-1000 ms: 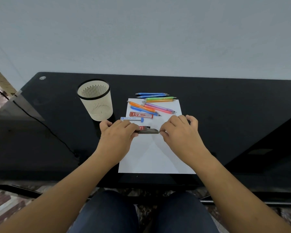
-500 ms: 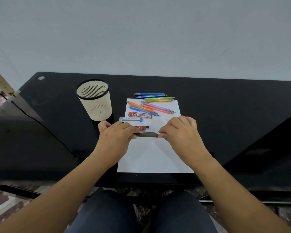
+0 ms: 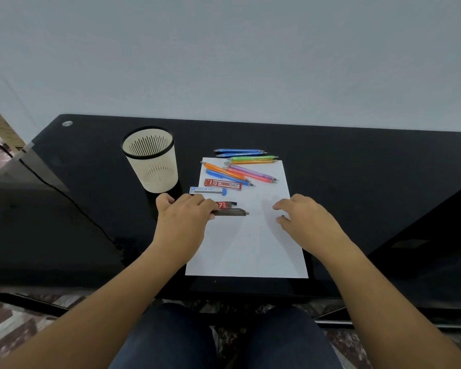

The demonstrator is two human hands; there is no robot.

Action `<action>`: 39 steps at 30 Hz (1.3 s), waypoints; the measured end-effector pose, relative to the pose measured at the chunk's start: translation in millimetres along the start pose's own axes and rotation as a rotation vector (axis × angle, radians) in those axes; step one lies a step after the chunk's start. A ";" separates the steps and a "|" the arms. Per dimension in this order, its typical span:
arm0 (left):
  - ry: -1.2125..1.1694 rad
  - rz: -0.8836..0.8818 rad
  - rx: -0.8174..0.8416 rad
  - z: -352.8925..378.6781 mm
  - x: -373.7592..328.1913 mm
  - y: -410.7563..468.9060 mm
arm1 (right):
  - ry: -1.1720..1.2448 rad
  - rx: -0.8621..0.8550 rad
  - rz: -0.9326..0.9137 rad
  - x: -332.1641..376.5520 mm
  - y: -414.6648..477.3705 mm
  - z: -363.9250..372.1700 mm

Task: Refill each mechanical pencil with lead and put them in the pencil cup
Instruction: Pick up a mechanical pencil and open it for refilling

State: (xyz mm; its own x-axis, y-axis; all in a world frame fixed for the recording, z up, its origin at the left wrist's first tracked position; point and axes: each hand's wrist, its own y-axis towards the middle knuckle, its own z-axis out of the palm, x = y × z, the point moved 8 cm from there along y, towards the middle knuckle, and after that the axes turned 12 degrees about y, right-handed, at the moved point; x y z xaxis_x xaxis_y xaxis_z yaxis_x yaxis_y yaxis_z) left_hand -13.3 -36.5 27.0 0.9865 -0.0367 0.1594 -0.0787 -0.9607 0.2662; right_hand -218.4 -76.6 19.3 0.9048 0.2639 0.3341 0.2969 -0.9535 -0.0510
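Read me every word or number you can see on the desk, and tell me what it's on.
"7": red lead case, just behind the dark pencil the left hand holds.
"2B", likely: long red lead box; other print too blurred.
Clear lead tube: label too blurred.
Coloured pencils, pencil cup: nothing legible.

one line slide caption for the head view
Left hand holds a dark mechanical pencil over white paper; right hand apart, coloured pencils and cup beyond.
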 end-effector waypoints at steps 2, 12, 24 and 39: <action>-0.001 -0.005 0.017 -1.0 -0.4 0.1 | 0.006 0.030 0.034 -3.7 3.8 6.4; 0.011 -0.002 0.040 -4.3 1.8 1.1 | -0.012 0.036 0.030 7.7 3.8 14.2; 0.023 0.000 0.060 -6.1 -2.0 0.2 | -0.072 0.100 -0.016 16.6 -1.0 28.3; 0.008 -0.001 0.068 -5.2 -4.1 0.3 | -0.010 -0.097 -0.133 34.7 -9.4 11.8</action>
State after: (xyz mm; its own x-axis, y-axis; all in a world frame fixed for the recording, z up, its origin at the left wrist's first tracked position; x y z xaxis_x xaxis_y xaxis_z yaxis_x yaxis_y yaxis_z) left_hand -18.2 -35.2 31.3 0.9854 -0.0337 0.1667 -0.0674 -0.9772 0.2012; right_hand -186.2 -56.7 20.3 0.8624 0.3900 0.3227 0.3842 -0.9194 0.0844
